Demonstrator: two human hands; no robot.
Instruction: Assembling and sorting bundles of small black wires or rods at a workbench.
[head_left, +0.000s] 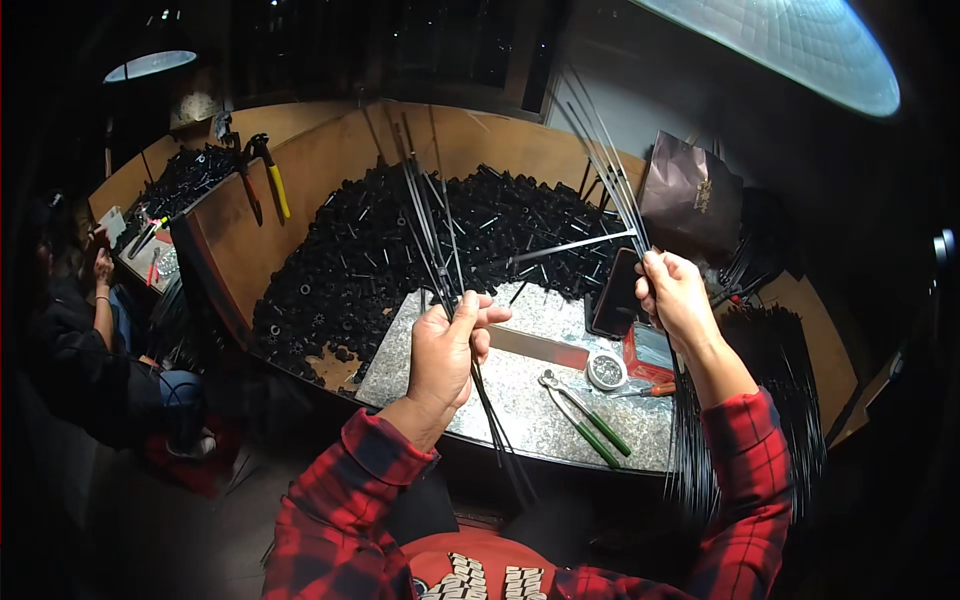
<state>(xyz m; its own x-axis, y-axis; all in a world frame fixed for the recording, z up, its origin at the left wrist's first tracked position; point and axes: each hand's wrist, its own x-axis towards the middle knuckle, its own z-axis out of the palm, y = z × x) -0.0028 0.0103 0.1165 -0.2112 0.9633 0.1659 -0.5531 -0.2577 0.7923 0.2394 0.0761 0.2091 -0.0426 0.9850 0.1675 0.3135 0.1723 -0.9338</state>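
Observation:
My left hand (447, 350) is closed around a bundle of thin dark metal rods (425, 215). Their upper ends fan out above the fist, and their lower ends slant down past the bench edge. Further right, my right hand (680, 300) pinches a second bundle of thin metal rods (612, 175), which leans up and to the left. From just above its fingers a light metal strip (570, 246) sticks out sideways toward the left. Both hands are raised over the speckled bench top (520, 405). On it lie pliers with green handles (590, 425).
A large heap of small black parts (480, 225) fills the bench's far side. Near my right hand are a phone (614, 295), a round container (605, 370) and a screwdriver (655, 390). A paper bag (690, 195) stands behind. Dark rods (750, 400) hang at right. Another person (90, 330) sits left.

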